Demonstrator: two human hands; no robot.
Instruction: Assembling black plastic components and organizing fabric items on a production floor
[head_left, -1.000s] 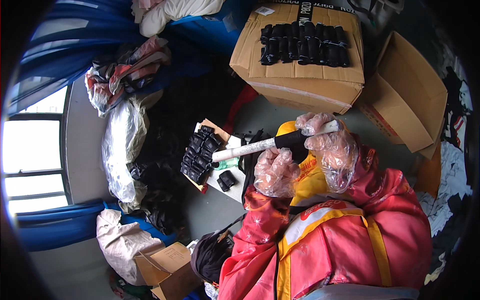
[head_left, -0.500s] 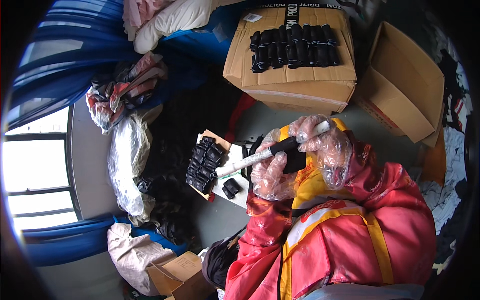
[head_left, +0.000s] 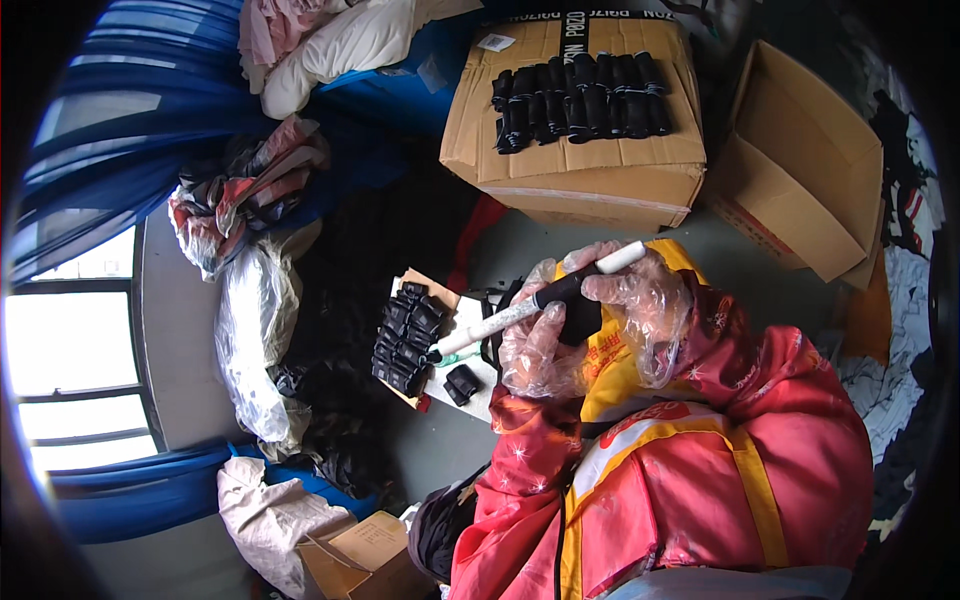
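Note:
A white rod slants across in front of me, its far right end sticking out past my fingers. Dark stretchy fabric, a black fabric sleeve, is around its middle. My left hand, in a clear plastic glove, is closed around the rod at the sleeve's left edge. Gloved the same way, my right hand pinches the sleeve on the rod between thumb and fingers. More black cloth shows between the hands. Beyond the rod's lower left end, several black rolled bundles are stacked, with a loose black bundle nearby.
A large cardboard box stands ahead, with rows of black folded pieces on top. To its right is an open carton. Plastic bags lie by the window at left; another carton is at lower left. White cloth heaps at right.
My right hand's fingers have shifted along the rod, so more of its white right end shows. The view has moved slightly.

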